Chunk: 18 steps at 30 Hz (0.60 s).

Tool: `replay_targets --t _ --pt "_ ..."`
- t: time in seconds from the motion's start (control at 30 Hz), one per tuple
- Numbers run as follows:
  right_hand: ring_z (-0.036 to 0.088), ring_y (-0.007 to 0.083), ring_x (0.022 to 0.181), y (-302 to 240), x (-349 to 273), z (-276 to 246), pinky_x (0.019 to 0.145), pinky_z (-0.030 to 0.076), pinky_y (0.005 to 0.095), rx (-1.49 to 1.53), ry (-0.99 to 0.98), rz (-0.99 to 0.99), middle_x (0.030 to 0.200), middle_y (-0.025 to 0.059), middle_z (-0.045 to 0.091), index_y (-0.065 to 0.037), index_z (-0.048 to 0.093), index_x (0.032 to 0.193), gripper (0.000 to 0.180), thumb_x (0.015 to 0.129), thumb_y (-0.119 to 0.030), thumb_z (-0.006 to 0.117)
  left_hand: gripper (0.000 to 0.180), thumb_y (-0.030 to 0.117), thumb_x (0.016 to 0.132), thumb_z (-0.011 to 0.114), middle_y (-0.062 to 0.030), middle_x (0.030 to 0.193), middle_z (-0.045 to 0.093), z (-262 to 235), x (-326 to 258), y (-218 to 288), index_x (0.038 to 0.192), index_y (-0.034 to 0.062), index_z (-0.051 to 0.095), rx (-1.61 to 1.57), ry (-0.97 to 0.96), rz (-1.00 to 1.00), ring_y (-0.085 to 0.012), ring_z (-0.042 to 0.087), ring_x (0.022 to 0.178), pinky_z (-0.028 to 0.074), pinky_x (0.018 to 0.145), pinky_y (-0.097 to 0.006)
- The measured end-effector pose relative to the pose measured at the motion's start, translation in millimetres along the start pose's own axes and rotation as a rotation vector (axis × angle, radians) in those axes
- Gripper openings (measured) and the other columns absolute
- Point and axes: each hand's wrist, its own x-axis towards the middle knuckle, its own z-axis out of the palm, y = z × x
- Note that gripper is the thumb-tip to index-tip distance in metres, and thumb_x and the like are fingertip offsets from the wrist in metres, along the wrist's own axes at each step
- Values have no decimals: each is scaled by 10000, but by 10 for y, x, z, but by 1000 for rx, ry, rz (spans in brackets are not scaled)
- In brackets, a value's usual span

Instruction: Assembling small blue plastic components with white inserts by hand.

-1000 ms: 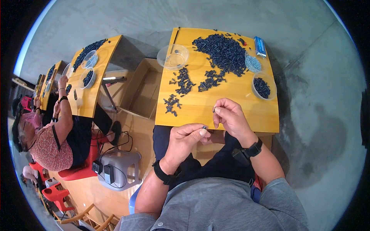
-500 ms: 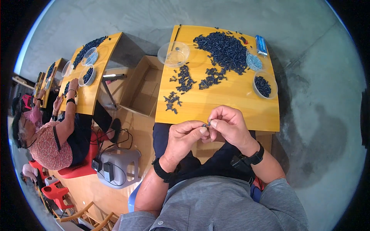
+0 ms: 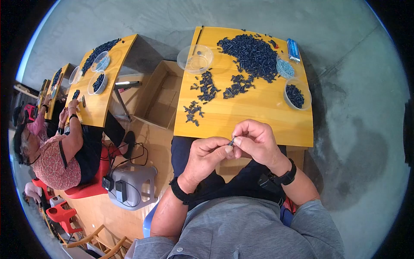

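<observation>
In front of my body, at the table's near edge, my left hand (image 3: 208,156) and my right hand (image 3: 257,141) meet fingertip to fingertip. Between their thumbs and forefingers they pinch a small dark cylindrical piece (image 3: 232,141), mostly covered by the fingers. Similar dark pieces form a large heap (image 3: 250,56) at the far side of the yellow table (image 3: 258,121). Smaller clusters (image 3: 206,88) lie nearer on its left. A round clear tub (image 3: 307,105) on the right holds more dark pieces. Beside the heap, a clear dish holds small light-blue pieces (image 3: 284,68).
A clear plastic bowl (image 3: 183,60) stands at the table's left edge, and a blue packet (image 3: 293,51) lies at the far right. An open cardboard box (image 3: 148,105) sits left of the table. Further left, a person (image 3: 56,166) works at another table (image 3: 97,110); a grey stool (image 3: 148,177) stands between.
My fingertips have come closer together around the small piece; both wrists stay almost in place. The co-worker's hands have moved slightly nearer their own body.
</observation>
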Motion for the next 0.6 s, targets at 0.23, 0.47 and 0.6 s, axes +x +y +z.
replay_targets --t 0.23,0.47,0.6 --pt "570 50 599 -75 -11 10 528 451 193 -80 -18 1 747 5 589 -2 556 896 20 889 -12 539 133 36 913 568 -92 871 694 8 3 36 955 -48 664 -12 -43 -2 -127 649 812 534 757 -252" --pt "571 55 598 -132 53 -24 523 449 197 -127 -72 41 709 12 587 -1 552 881 28 864 -22 559 137 43 911 578 -82 868 693 -10 11 11 964 -48 665 11 -42 -7 -118 643 806 530 752 -250" --pt "572 63 570 -144 87 -37 497 445 201 -114 -92 74 696 17 584 -2 548 863 32 862 -30 564 132 45 909 583 -62 841 687 -9 4 1 957 -42 669 61 -16 -17 -101 628 780 519 728 -237"
